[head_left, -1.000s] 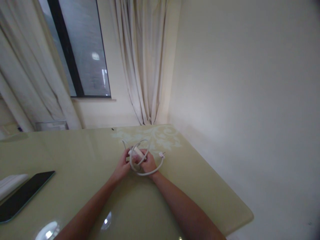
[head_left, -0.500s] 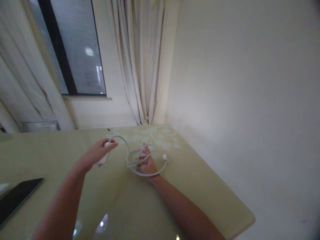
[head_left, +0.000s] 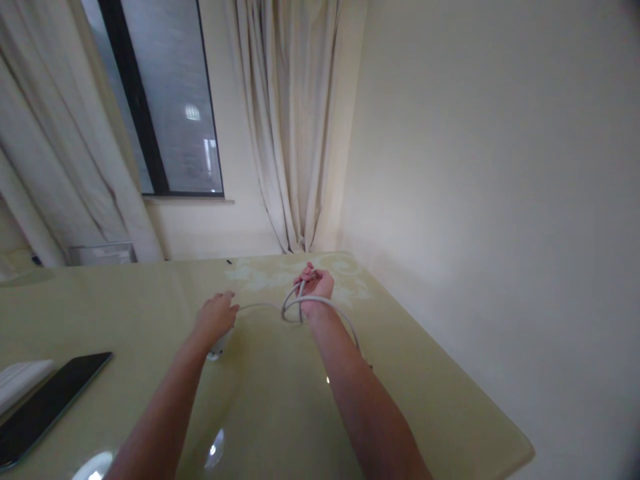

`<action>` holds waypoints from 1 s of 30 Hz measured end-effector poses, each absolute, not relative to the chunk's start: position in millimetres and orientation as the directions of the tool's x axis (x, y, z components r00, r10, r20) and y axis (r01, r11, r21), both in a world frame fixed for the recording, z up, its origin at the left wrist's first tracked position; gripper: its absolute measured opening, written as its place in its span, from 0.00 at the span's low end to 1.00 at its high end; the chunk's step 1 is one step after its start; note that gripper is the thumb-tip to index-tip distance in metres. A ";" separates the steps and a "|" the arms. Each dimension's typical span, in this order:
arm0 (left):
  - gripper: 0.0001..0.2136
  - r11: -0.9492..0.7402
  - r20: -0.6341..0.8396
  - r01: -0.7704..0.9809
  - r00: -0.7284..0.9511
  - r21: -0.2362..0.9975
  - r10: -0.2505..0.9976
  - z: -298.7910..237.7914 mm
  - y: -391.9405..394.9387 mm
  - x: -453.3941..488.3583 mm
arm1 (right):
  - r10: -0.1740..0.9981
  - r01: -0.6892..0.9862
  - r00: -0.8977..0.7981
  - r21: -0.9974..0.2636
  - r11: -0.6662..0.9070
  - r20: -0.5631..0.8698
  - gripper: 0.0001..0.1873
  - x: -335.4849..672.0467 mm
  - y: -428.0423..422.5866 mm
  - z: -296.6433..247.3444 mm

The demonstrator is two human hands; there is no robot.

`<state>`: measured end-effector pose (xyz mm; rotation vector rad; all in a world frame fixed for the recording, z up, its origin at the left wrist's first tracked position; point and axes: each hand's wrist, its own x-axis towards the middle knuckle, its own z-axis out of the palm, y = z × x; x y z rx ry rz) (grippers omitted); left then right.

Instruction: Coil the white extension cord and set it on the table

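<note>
My left hand [head_left: 216, 319] is closed on a white power adapter [head_left: 220, 343], most of it hidden under the palm and fingers. From the adapter a pale cable [head_left: 260, 305] runs across to my right hand [head_left: 318, 287]. There the fingers are curled, palm up, around loops of that same cable. One length passes over my right wrist and hangs down along the forearm, where its end is partly hidden behind the arm. Both hands are above the tabletop [head_left: 270, 400].
A dark flat device [head_left: 53, 403] lies at the left beside a white object [head_left: 23, 380]. A small dark bit [head_left: 229, 261] sits near the far table edge. Beyond stand curtains [head_left: 295, 133] and a window; a wall [head_left: 475, 200] borders the table's right side.
My right hand has turned and closed its fingers on the cable loops, moving up and right. The plug end has swung down beside the forearm. My left hand has shifted slightly right with the adapter.
</note>
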<state>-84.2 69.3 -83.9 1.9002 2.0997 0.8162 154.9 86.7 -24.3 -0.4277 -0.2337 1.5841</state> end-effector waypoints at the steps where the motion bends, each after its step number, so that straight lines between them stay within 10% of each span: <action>1: 0.16 -0.042 0.250 0.847 -0.108 0.530 0.962 -80.6 66.3 -74.5 | 0.994 -0.919 -0.006 -0.391 -0.048 -0.108 0.06 152.1 87.4 -21.6; 7: 0.16 -0.440 0.327 0.363 0.333 0.821 0.884 -65.6 47.7 -8.1 | 0.998 -0.914 0.069 -0.400 0.068 0.011 0.06 158.0 90.1 -14.7; 16: 0.26 -0.330 0.348 0.191 -0.067 0.924 0.935 -66.9 59.6 2.3 | 0.999 -0.637 -0.037 -0.771 0.006 0.038 0.05 139.2 93.2 -22.5; 21: 0.23 -0.259 0.170 -0.266 -0.316 0.928 0.933 -38.3 48.0 -13.7 | 0.915 -0.221 -0.304 -0.954 0.202 0.264 0.10 115.5 64.8 -14.6; 30: 0.06 -0.209 0.120 -0.649 -0.179 0.731 0.977 3.3 31.4 -31.4 | 0.808 0.596 -0.304 -0.561 0.575 0.504 0.18 131.4 32.2 -17.7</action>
